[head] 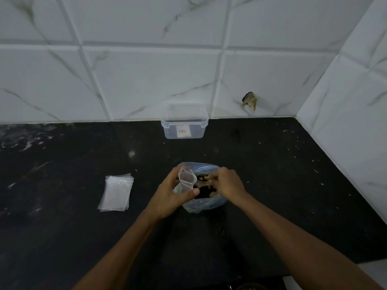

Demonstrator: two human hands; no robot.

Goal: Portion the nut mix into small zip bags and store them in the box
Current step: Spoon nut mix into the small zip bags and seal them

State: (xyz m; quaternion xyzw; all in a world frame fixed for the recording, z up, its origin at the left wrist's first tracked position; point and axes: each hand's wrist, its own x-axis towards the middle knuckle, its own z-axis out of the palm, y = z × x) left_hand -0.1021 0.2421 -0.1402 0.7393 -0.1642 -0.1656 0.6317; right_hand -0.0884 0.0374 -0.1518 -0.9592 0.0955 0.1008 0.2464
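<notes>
A large bluish plastic bag [206, 204] stands open in the middle of the black counter, with a dark nut mix [206, 192] inside. My left hand [169, 193] holds a small clear zip bag [187, 177] upright at the big bag's left rim. My right hand [228, 182] grips the handle of a pale spoon [202, 183] that reaches into the nuts. A clear plastic box [184, 126] without a lid stands at the back by the wall. A stack of spare small zip bags [116, 192] lies flat to the left.
The black stone counter [282, 185] ends at a white tiled wall behind and on the right. A chipped hole [249, 100] marks the back wall. The counter's front edge shows at the lower right.
</notes>
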